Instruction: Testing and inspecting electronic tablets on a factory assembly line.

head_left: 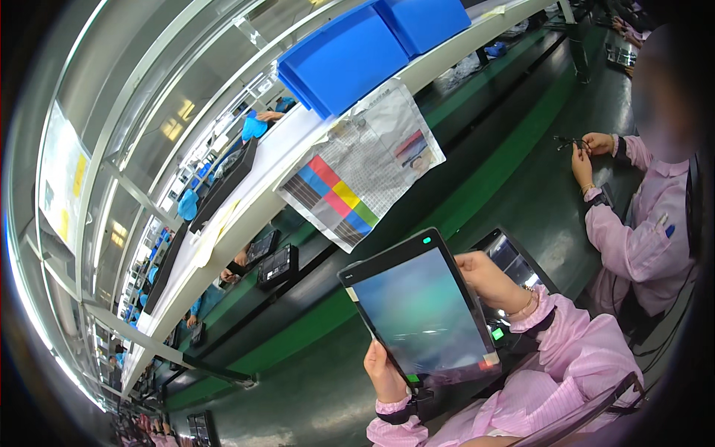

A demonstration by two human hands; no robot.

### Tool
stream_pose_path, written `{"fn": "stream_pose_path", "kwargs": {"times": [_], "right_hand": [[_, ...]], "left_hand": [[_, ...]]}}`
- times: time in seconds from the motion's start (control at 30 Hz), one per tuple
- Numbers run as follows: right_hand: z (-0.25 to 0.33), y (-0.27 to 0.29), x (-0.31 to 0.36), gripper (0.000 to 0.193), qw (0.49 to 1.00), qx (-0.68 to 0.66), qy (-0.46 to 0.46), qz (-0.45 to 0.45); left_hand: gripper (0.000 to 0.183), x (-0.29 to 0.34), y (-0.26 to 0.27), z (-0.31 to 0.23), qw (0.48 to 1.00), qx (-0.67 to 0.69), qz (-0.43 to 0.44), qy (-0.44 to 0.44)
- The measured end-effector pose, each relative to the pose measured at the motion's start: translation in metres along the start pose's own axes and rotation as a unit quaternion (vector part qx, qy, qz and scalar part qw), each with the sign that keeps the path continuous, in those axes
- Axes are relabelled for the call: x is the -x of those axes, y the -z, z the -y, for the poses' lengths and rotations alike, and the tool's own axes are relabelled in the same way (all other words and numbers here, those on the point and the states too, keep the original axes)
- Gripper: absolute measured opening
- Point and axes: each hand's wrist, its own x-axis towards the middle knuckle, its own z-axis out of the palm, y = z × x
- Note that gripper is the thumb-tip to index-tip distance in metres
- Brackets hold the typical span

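Centre-low of the head view, a dark tablet-like panel (423, 313) with a glossy screen sits tilted, held up off the green work surface (521, 186) between both hands. Left hand (383, 372) grips the lower-left edge, fingers wrapped behind, thumb on the frame. Right hand (488, 279) is closed on the upper-right edge, fingers curled over the side. Small green mark near the panel's top corner, white tabs at two corners. Just behind the panel, partly hidden: a second dark screen unit (510, 257) lying on the surface, with a small green light (497, 334) near it. Further out on the right, a co-worker in a pink smock (644, 238) holds a small dark part (570, 141) in both hands. Above, a white shelf rail (298, 134) carries blue bins (342, 59); a printed sheet with a colour chart (357, 179) hangs from it. Black units (277, 266) sit further left along the bench.
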Motion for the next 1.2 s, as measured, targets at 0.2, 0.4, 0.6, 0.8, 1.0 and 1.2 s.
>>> {"fn": "stream_pose_path", "kwargs": {"times": [0.2,0.4,0.6,0.8,1.0,1.2], "right_hand": [[0.008,0.009,0.002,0.04,0.975,-0.151,-0.153,0.055],[0.024,-0.006,-0.029,0.045,0.995,-0.071,0.053,0.052],[0.028,-0.003,-0.085,0.043,0.995,-0.066,0.066,0.028],[0.019,0.008,-0.116,0.042,0.994,-0.052,0.098,0.023],[0.01,0.009,-0.128,0.042,0.994,-0.031,0.097,0.028],[0.01,0.007,-0.129,0.042,0.995,-0.033,0.09,0.033]], "left_hand": [[0.023,-0.01,-0.026,-0.011,0.995,-0.032,-0.037,-0.09],[0.024,-0.031,-0.054,-0.021,0.958,-0.132,-0.053,-0.248],[0.043,-0.081,-0.038,-0.028,0.974,-0.142,0.076,-0.158],[0.023,-0.095,-0.003,-0.001,0.856,-0.469,0.109,-0.189],[0.019,-0.089,0.003,0.007,0.905,-0.391,0.121,-0.118],[0.019,-0.089,0.002,0.006,0.899,-0.41,0.11,-0.104]]}}
